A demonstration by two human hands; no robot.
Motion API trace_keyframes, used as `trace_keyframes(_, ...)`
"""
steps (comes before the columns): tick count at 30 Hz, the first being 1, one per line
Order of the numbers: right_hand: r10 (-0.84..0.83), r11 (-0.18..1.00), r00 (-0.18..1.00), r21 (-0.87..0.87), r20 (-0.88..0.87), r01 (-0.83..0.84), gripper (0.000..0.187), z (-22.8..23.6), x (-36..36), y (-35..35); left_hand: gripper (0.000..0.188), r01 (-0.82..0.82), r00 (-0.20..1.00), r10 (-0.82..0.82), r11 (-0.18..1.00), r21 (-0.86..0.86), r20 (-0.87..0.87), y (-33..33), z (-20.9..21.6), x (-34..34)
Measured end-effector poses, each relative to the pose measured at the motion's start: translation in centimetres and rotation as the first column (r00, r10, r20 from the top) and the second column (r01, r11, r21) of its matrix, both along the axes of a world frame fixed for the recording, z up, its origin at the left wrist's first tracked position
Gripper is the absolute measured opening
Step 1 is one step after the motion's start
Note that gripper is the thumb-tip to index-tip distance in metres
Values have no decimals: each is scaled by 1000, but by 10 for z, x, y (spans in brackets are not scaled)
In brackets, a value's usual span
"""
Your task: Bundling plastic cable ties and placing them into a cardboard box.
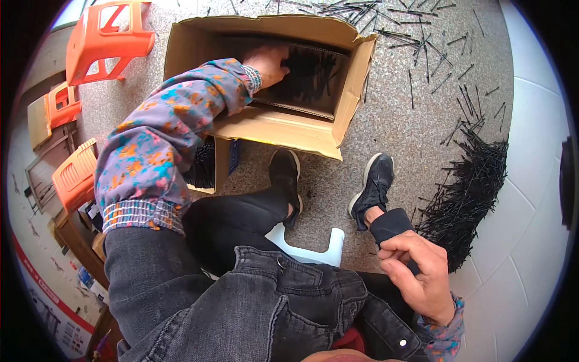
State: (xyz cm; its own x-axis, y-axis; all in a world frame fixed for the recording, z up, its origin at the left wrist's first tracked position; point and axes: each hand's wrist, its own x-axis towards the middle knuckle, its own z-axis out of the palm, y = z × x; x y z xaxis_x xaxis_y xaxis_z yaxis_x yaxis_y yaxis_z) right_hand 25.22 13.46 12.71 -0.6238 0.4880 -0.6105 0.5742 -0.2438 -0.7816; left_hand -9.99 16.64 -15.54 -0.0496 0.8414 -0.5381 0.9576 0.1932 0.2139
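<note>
My left hand reaches down into a large open cardboard box at the upper middle. Its fingertips are near a heap of thin black stick-like pieces inside the box; the shadow and blur there hide whether they grip any. Over by my right knee, my right hand hovers with its fingers curled in toward the thumb, and nothing shows between them. A big pile of the same black pieces lies on the floor to the right, beyond that hand.
More black pieces are scattered on the speckled floor at the top right. A smaller box of black pieces stands under my left arm. Orange plastic stools are at the left. I sit on a pale blue stool by a white wall.
</note>
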Motion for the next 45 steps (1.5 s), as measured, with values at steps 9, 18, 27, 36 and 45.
trace_keyframes(9, 71, 996, 997, 63, -11, -70, 19, 2, -3, -6, 34, -27, 996, -14, 898, 439, 89, -9, 22, -2)
trace_keyframes(18, 107, 985, 994, 139, -24, -103, 20, -3, -5, -9, 28, 301, 952, -239, 850, 432, -191, 6, 38, -14)
trace_keyframes(27, 137, 977, 990, 166, -25, -131, 19, -2, -9, -12, 30, 512, 856, -432, 785, 349, -285, 3, 57, -19)
trace_keyframes(36, 157, 968, 987, 200, -21, -150, 19, 1, -12, -14, 66, 595, 802, -403, 483, 642, -440, -14, 85, -7)
trace_keyframes(45, 158, 968, 987, 200, -13, -152, 19, 1, -13, -14, 76, 670, 740, -309, 411, 618, -597, 3, 71, -14)
